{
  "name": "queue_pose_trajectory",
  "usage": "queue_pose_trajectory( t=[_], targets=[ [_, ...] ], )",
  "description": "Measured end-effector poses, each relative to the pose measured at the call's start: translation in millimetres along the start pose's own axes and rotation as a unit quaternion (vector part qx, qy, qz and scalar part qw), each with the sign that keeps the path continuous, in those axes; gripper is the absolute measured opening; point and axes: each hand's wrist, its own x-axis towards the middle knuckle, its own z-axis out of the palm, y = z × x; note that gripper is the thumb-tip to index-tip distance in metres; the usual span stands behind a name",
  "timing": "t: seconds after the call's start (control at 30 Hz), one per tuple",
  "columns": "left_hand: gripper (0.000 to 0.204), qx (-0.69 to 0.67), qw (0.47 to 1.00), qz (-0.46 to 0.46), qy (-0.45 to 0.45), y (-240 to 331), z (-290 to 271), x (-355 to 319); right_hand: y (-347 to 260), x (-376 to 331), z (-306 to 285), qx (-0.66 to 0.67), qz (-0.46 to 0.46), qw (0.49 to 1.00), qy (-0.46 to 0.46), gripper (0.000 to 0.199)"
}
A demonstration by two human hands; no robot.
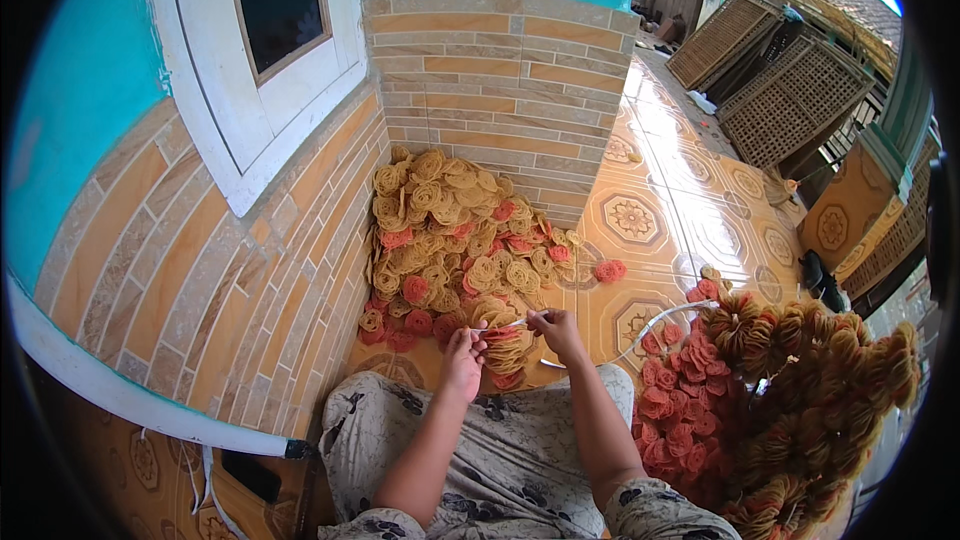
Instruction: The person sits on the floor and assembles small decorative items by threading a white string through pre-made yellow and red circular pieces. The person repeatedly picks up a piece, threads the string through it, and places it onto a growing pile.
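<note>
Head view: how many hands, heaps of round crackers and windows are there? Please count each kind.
Hands: 2 (left hand, right hand)
Heaps of round crackers: 2 (loose heap by the wall, bundled heap at right)
Windows: 1
Total: 5

Hidden and cut-off items, as seen from the head camera:

- Strung bundle of orange and red coils (800, 390), at 4 o'clock: lower and right parts ran off the picture's edge; its full extent could not be told.
- Pale strip (500, 327) between the hands: too thin to tell its material; its middle merged with the small stack of coils (508, 348) behind it.
- Left hand (462, 360): fingertips curled out of sight.
- Dark object (822, 280) on the tiled floor (690, 210), at 3 o'clock: too small to identify.
- Window (275, 0), at 11 o'clock: top cut off.
</note>
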Motion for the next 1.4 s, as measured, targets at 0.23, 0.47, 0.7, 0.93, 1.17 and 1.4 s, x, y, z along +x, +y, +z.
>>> queue_pose_trajectory(
  t=[0.23, 0.47, 0.7, 0.93, 1.17, 1.4],
  targets=[
    [0.025, -0.026, 0.988, -0.124, 0.094, 5.3, -26.1, 3.3, 17.3, -0.6, 6.3, -0.128, 0.042, 0.991, 0.023, 0.032],
    [0.028, -0.027, 0.997, -0.072, -0.003, 6.0, -43.3, 11.1, 16.9, -1.5, 7.8, -0.142, -0.021, 0.989, 0.046, 0.033],
    [0.023, 0.260, 0.957, 0.124, -0.029, 34.9, -0.6, -7.9, -40.2, -24.4, 6.0, -0.133, -0.044, 0.990, 0.010, 0.027],
    [0.024, 0.612, 0.756, 0.191, -0.130, 54.4, 42.0, -29.5, -90.9, -63.6, 29.6, -0.137, -0.197, 0.969, -0.055, 0.019],
    [0.014, 0.573, 0.793, 0.168, -0.121, 63.8, 38.0, -30.3, -101.3, -70.0, 34.2, -0.190, -0.295, 0.936, -0.021, 0.013],
    [0.015, 0.695, 0.672, 0.227, -0.115, 67.1, 39.3, -32.2, -109.4, -75.1, 35.6, -0.244, -0.330, 0.910, -0.064, 0.020]
  ],
)
